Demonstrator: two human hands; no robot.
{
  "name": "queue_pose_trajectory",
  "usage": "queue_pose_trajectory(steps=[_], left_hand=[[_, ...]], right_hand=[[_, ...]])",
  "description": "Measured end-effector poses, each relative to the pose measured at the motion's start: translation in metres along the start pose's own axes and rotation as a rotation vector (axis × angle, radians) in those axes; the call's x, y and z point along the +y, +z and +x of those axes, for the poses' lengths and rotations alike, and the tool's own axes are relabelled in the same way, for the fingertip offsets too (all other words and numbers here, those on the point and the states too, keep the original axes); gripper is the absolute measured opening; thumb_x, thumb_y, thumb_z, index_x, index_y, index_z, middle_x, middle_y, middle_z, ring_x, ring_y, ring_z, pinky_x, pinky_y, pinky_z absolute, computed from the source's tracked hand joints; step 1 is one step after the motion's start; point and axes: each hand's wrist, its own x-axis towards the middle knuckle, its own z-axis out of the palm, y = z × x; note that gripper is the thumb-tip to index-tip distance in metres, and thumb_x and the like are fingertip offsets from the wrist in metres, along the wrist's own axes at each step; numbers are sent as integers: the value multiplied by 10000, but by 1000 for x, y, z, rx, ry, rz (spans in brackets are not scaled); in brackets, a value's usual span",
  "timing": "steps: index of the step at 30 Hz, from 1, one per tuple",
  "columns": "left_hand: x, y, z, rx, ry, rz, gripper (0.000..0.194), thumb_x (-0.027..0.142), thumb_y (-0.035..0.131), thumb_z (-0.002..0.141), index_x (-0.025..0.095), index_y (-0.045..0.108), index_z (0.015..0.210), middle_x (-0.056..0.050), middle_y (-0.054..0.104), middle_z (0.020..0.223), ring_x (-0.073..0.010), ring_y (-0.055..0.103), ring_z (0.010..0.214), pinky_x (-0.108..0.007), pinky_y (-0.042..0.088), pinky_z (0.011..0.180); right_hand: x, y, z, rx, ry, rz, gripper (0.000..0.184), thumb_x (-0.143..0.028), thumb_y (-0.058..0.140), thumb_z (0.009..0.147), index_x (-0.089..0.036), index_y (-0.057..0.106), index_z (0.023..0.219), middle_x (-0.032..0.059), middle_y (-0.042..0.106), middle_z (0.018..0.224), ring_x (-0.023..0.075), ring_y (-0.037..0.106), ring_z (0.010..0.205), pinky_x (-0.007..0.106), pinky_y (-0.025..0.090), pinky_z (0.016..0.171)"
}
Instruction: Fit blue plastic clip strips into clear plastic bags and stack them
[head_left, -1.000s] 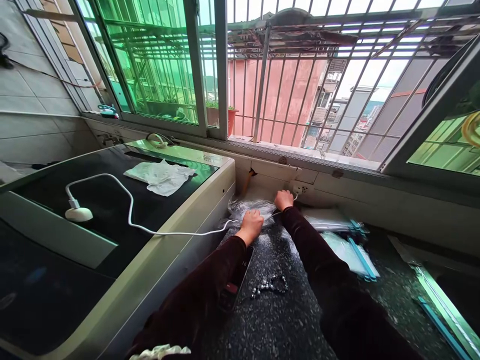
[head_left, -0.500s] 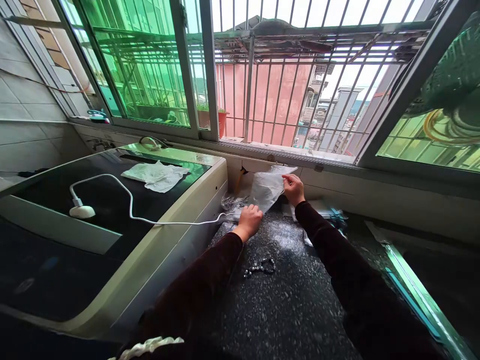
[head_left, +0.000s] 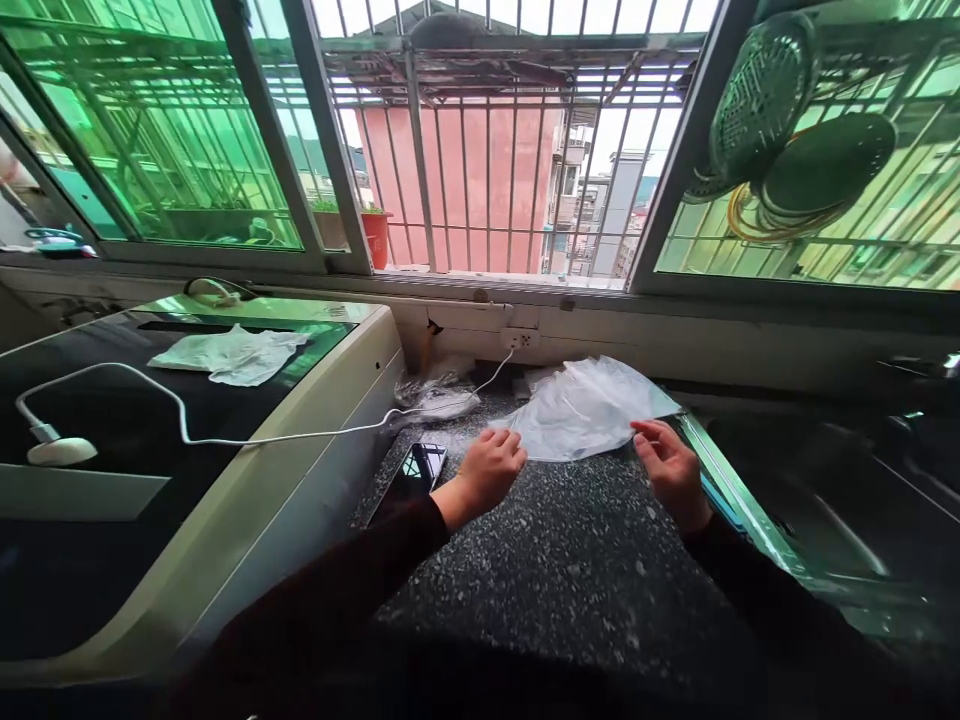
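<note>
A translucent white plastic bag [head_left: 585, 405] is stretched out sideways over the dark speckled counter [head_left: 555, 560]. My left hand [head_left: 491, 465] is closed on its lower left corner. At its right end, my right hand [head_left: 667, 465] pinches the edge between thumb and fingertips. A phone [head_left: 420, 465] lies on the counter beside my left wrist, partly covered by the sleeve. Behind it, crumpled clear plastic [head_left: 442, 398] rests by the wall.
A white cable [head_left: 300, 438] runs from a wall socket [head_left: 521, 339] across a washing machine [head_left: 315, 400] to a white rounded device [head_left: 61, 452]. White cloth or paper [head_left: 232, 355] lies on the machine. To the right is a metal sink [head_left: 832, 500]; a barred window stands behind.
The view has turned to the right. The plastic bag has come down and is spread wider, with my hands farther apart. The beaded string seen on the counter earlier no longer shows.
</note>
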Motion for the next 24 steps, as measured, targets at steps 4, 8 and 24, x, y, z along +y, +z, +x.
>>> queue_pose_trajectory(steps=[4,8,24], left_hand=[[21,2,-17,-42,87,-69,172,152,438,850,165,606,814,-109,605,943,-219,537,879,-355,389,747],[37,6,-32,-74,123,-135,179,133,434,844,181,605,827,-106,603,986,-223,534,900,-357,393,751],[56,15,-60,-226,286,-580,240,363,553,802,188,589,963,-79,612,1028,-193,552,924,-315,432,810]], right_hand=[[7,-39,-78,-78,154,-100,296,-449,503,791,-227,642,930,78,613,981,173,597,763,298,517,642],[0,-57,-133,-179,256,-165,259,-432,518,780,-246,654,897,77,637,944,207,615,840,318,531,686],[23,-88,-60,-351,391,-442,200,-341,531,755,-181,651,772,40,689,743,160,613,668,263,474,643]])
